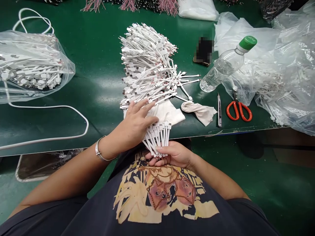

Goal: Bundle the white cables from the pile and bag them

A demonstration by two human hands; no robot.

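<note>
A fanned bunch of short white cables [158,136] is held at its lower ends by my right hand [174,154], thumb on top and fingers beneath, close to my shirt. My left hand [136,123] lies palm down with its fingers spread, at the near edge of a big pile of white cables [147,65]. Its thumb is beside the upper connectors of the held bunch; whether it touches them is hard to tell. Under and beside the fingers is a white cloth [172,113].
On the green table [98,82] are a clear bag of cables [36,65] at left, a twisted cloth [200,112], a cutter knife [219,111], red-handled scissors [238,110], a leaning bottle [221,70], a dark phone [203,50] and plastic bags [278,65] at right.
</note>
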